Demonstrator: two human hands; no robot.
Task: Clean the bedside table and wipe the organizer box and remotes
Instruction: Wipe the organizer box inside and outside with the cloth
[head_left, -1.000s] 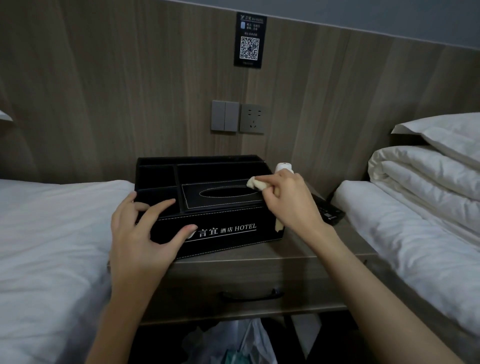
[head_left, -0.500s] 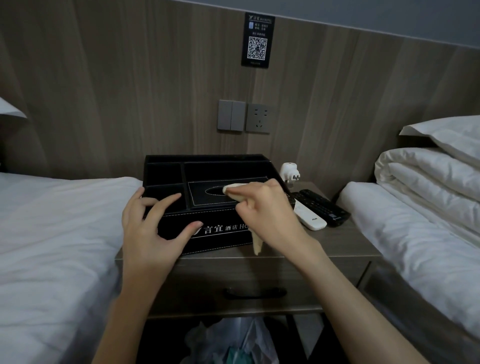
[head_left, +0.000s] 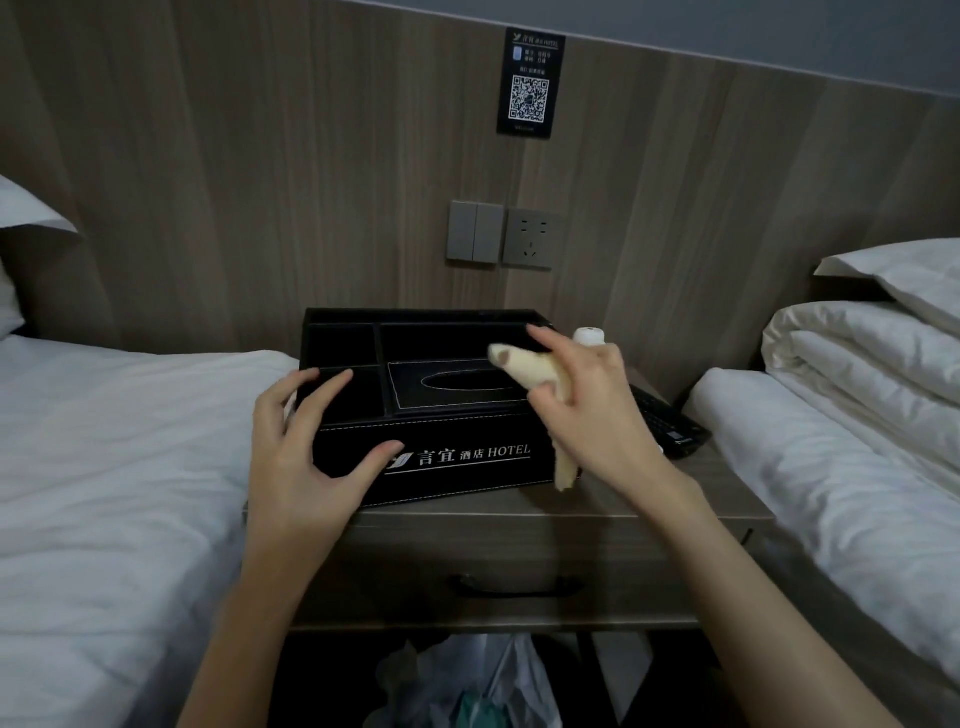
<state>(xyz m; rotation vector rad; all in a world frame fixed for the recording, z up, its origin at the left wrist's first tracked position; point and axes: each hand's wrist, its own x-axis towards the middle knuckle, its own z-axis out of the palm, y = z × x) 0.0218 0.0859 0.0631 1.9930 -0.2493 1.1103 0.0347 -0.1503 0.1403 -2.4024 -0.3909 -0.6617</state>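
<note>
A black organizer box with a tissue slot and "HOTEL" lettering stands on the wooden bedside table. My left hand grips its front left corner, fingers on top and thumb on the front face. My right hand holds a cream cloth wrapped over a finger, raised above the box's right side; the cloth's tail hangs by the box's right front corner. A black remote lies on the table to the right, partly hidden by my right hand. A white plug-like object shows behind my fingers.
White beds flank the table on the left and right. Folded white bedding is stacked at the right. Switches and a socket sit on the wood wall panel. A drawer handle faces me; plastic bags lie below.
My right hand with the cloth swept left across the tissue lid, then came back to the right and lifted off the box. My left hand stayed on the front left corner.
</note>
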